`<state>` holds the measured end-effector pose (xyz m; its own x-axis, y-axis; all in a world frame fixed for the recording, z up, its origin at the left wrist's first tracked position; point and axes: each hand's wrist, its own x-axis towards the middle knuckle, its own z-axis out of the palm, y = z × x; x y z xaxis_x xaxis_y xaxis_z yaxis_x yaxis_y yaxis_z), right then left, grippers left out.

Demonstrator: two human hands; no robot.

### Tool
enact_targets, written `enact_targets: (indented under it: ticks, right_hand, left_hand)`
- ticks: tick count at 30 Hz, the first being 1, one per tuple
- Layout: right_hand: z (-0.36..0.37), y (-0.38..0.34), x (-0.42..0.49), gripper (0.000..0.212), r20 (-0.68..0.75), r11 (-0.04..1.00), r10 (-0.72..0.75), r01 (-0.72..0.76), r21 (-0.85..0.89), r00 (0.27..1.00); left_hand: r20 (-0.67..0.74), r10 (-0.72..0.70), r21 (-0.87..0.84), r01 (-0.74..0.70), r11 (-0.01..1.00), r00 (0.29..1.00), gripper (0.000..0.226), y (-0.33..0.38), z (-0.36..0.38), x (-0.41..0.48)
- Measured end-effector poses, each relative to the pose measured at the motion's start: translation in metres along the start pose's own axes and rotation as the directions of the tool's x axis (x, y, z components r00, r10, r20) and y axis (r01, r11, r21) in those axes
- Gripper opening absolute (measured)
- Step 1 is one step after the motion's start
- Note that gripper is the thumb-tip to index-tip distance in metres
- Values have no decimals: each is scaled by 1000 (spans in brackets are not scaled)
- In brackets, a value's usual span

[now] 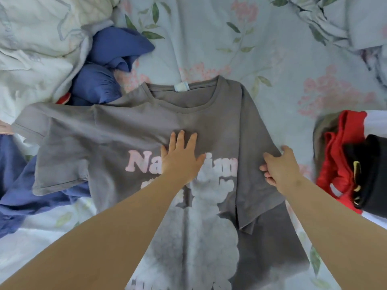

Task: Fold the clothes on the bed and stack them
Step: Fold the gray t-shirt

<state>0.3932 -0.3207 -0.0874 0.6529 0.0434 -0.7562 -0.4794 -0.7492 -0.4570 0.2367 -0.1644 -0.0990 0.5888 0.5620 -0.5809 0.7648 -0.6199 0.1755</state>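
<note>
A grey T-shirt with pink lettering and a pale print lies face up across the middle of the bed. Its right sleeve is folded in over the body. My left hand presses flat on the chest of the shirt, fingers straight and spread. My right hand grips the folded right edge of the shirt, fingers curled round the cloth. A stack of folded clothes, red and black, lies at the right edge of the view.
Crumpled blue garments lie at the upper left, and more blue cloth lies under the shirt's left sleeve. A white bundle of cloth fills the far left corner. The floral bedsheet covers the bed.
</note>
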Motion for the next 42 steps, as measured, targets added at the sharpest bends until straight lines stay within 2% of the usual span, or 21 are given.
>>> enact_targets:
  ticks: [1,3,5,6,8,9,11,13,15,18,21,24,26,27,29,32,35,37,40,42]
  right_hand:
    - [-1,-2,5,32,-8,996,39,-38,82,999]
    - [-2,-8,12,12,-45,991,12,-6,136,999]
    - [-4,-15,16,10,-73,989,-63,72,131,995]
    - [-8,-22,16,8,-98,977,-90,106,182,991]
    - [-21,-36,24,4,-226,940,-166,223,258,960]
    - [-28,-43,31,6,-301,919,-224,303,251,927]
    - [-43,-58,41,25,-369,894,-351,425,143,861]
    - [-52,-66,46,45,-284,876,-450,481,45,847]
    - [-54,-62,50,59,-231,877,-471,480,-19,851]
    - [-53,-40,52,52,-330,903,-429,398,-160,841]
    - [-55,-29,54,47,-383,939,-343,315,-136,858]
    - [-61,-35,58,53,-362,958,-287,272,-93,887]
    - [-64,-41,61,44,-312,974,-227,223,-52,922]
    - [-65,-42,62,34,-257,974,-226,213,-77,940]
    - [-67,-41,60,20,-121,936,-279,242,-257,953]
    - [-67,-36,56,30,2,803,-437,391,-451,900]
    - [-66,-28,56,39,-51,707,-573,462,-536,818]
    - [-63,-25,56,40,-113,737,-550,417,-531,828]
    - [-56,-24,56,50,-108,765,-478,353,-538,872]
    - [-54,-26,57,59,-144,856,-350,254,-450,926]
  left_hand:
    - [-15,-9,8,9,1000,1000,65,4,-1,3]
    - [-80,-36,-3,36,999,996,63,11,-7,7]
    - [-161,-53,-39,48,998,985,57,18,-15,12]
    - [-194,-45,-42,38,998,980,54,23,-20,15]
    - [-231,-28,-63,14,998,973,49,34,-30,23]
    - [-235,-28,-95,6,995,972,48,39,-35,29]
    - [-236,-24,-159,-14,987,972,47,52,-43,41]
    - [-228,-12,-216,-38,976,974,48,64,-49,52]
    - [-193,-10,-284,-46,958,981,48,74,-53,64]
    - [-145,-43,-379,-15,925,988,55,82,-54,80]
    - [-125,-28,-428,-29,903,992,66,86,-56,93]
    - [-121,54,-406,-99,909,991,70,93,-64,103]
    - [-93,120,-369,-146,918,988,71,101,-67,112]
    - [-59,133,-377,-145,915,989,69,104,-68,118]
    - [7,123,-442,-108,890,992,59,106,-68,127]
    - [-4,98,-545,-84,834,995,36,102,-65,134]
    - [-47,63,-531,-79,844,997,20,100,-58,134]
    - [-79,54,-477,-86,874,995,17,100,-53,134]
    - [-131,55,-419,-105,902,990,17,100,-48,133]
    - [-136,62,-410,-113,905,989,21,100,-46,131]
